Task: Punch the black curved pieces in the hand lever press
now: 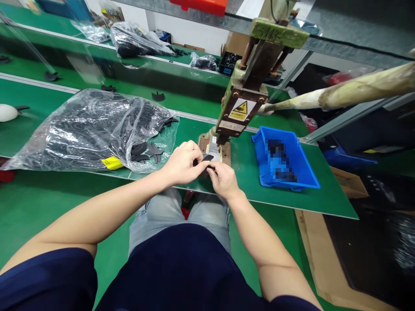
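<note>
Both of my hands meet at the base of a green hand press (241, 108), just in front of its metal fixture (215, 149). Between them is a small black curved part (209, 158), mostly covered by fingers. My left hand (186, 162) is closed on the part from the left. From the right, my right hand (223, 177) pinches it with thumb and finger. A large clear plastic bag (97, 129) of similar black curved parts lies left of my hands, its mouth facing them. Several loose parts (152, 149) show at that mouth.
Right of the press stands a blue bin (285, 160), its contents blurred out. The press's long lever (343, 88) reaches out to the right. Beyond the bench, a green conveyor belt (136, 93) carries scattered black parts. A metal shelf (356, 45) crosses above.
</note>
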Motion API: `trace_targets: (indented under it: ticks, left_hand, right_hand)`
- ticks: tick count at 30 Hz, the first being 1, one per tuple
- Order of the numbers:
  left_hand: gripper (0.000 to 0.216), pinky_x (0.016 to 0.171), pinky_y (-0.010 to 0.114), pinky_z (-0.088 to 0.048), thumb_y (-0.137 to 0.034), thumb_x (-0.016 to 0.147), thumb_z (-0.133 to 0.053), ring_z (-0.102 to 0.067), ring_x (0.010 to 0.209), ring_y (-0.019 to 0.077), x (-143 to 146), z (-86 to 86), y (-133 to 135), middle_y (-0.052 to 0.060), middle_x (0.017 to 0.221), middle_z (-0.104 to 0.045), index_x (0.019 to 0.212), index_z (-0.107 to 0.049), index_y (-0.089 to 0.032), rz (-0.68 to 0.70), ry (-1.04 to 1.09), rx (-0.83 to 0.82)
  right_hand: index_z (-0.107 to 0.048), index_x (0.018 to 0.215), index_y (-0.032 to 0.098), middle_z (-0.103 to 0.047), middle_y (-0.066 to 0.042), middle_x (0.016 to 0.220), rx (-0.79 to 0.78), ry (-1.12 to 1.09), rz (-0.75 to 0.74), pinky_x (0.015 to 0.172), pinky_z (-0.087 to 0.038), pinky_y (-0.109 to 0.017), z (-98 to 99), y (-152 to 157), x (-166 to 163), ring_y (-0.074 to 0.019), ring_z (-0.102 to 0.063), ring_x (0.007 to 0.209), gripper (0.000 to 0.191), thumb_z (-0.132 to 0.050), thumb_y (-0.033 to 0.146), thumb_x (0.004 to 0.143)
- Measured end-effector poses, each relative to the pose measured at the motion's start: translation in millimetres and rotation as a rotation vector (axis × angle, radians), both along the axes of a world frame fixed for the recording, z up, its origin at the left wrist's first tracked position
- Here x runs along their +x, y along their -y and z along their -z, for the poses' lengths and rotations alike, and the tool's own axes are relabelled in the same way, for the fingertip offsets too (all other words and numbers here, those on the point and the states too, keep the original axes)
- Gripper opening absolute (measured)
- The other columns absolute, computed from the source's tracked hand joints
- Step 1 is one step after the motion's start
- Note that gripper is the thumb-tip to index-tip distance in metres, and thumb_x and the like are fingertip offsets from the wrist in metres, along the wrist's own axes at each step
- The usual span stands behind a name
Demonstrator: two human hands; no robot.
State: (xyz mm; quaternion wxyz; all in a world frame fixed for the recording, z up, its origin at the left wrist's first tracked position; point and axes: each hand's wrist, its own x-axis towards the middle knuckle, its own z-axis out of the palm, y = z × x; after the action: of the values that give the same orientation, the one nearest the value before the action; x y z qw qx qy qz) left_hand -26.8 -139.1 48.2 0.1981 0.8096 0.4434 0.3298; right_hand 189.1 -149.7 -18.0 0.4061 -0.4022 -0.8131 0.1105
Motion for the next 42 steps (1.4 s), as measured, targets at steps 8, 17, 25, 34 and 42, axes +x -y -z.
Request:
trace_targets:
  ticks: [8, 17, 25, 34, 42]
  left_hand:
    - [0.030, 0.085, 0.037, -0.050, -0.040, 0.094, -0.072, -0.059, 0.095, 0.0230, -3, 17.3, -11, 0.005, 0.090, -0.058, 0.073, -0.061, -0.022, 0.003, 0.092, -0.137]
    - [0.026, 0.096, 0.043, -0.051, -0.033, 0.089, -0.076, -0.058, 0.104, 0.0257, 11, 10.1, -17, 0.008, 0.100, -0.058, 0.072, -0.062, -0.021, -0.106, 0.072, -0.124]
    - [0.054, 0.063, 0.025, -0.054, -0.061, 0.080, -0.087, -0.061, 0.071, 0.0122, 9, 18.1, -20, 0.000, 0.085, -0.064, 0.103, -0.065, -0.018, 0.031, 0.631, -0.842]
    - [0.035, 0.050, 0.018, -0.056, -0.036, 0.078, -0.094, -0.061, 0.054, 0.0075, -23, 61.7, -98, 0.004, 0.077, -0.072, 0.086, -0.069, -0.013, -0.295, 0.803, -1.019]
    - [0.022, 0.068, 0.024, -0.063, -0.030, 0.095, -0.080, -0.073, 0.073, 0.0144, 12, 52.8, -241, 0.009, 0.090, -0.074, 0.098, -0.063, -0.016, -0.496, 0.857, -0.876]
  right_hand:
    - [-0.068, 0.107, 0.024, -0.074, -0.007, 0.090, 0.023, 0.012, -0.023, 0.080, -0.058, -0.037, 2.9, 2, -2, -0.0200, -0.069, 0.082, 0.018, -0.055, 0.036, 0.104]
    - [-0.067, 0.100, 0.023, -0.072, -0.005, 0.084, 0.017, -0.044, 0.004, 0.076, -0.057, -0.036, 4.3, -8, -5, -0.0189, -0.067, 0.077, 0.018, -0.054, 0.035, 0.104]
    - [-0.070, 0.112, 0.024, -0.079, -0.008, 0.104, -0.028, -0.143, 0.077, 0.089, -0.064, -0.039, 1.6, -5, 1, -0.0204, -0.076, 0.094, 0.019, -0.059, 0.036, 0.103]
    - [-0.061, 0.136, 0.025, -0.076, -0.011, 0.125, -0.087, -0.212, 0.177, 0.101, -0.066, -0.042, 5.0, 21, 54, -0.0209, -0.076, 0.111, 0.036, -0.063, 0.027, 0.101]
    - [-0.068, 0.124, 0.027, -0.078, -0.008, 0.115, -0.161, -0.130, 0.191, 0.095, -0.066, -0.038, 5.2, 54, 96, -0.0200, -0.076, 0.109, 0.025, -0.062, 0.024, 0.100]
